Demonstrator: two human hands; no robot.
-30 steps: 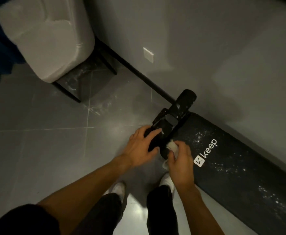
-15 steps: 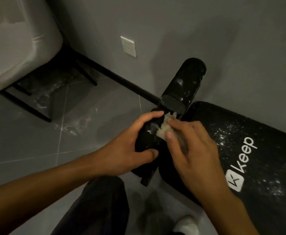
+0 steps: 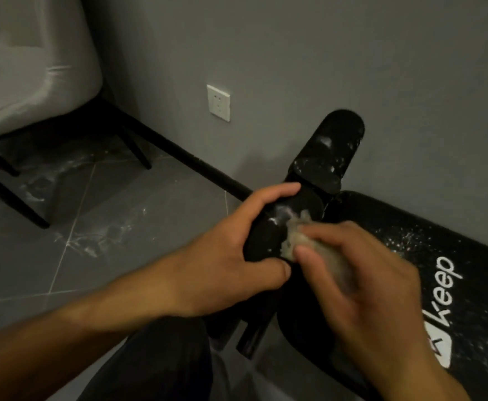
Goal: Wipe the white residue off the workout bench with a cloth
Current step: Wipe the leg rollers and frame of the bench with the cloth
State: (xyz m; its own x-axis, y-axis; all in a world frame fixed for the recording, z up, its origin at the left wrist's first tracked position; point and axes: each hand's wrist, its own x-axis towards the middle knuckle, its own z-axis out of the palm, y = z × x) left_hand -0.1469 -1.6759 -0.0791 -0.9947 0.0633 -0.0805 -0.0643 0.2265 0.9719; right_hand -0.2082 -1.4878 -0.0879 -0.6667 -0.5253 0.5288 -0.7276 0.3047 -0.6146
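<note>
Standing on dusty tiles [image 3: 34, 270], a white-flecked bench [image 3: 439, 235] flanks the wall [image 3: 323, 53].

A pale upholstered chair [image 3: 28, 68] on thin black legs [image 3: 11, 195] stands at upper left on the grey tiled floor [image 3: 34, 270]. White powdery smears [image 3: 86, 241] lie on the tiles under and beside the chair. A white wall socket [image 3: 218, 103] is mounted low on the grey wall [image 3: 294, 53], above a black skirting strip [image 3: 190, 160].

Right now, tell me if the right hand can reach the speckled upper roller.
Probably yes: the right hand presses the cloth on the near roller; nothing blocks the upper roller just beyond.
</note>
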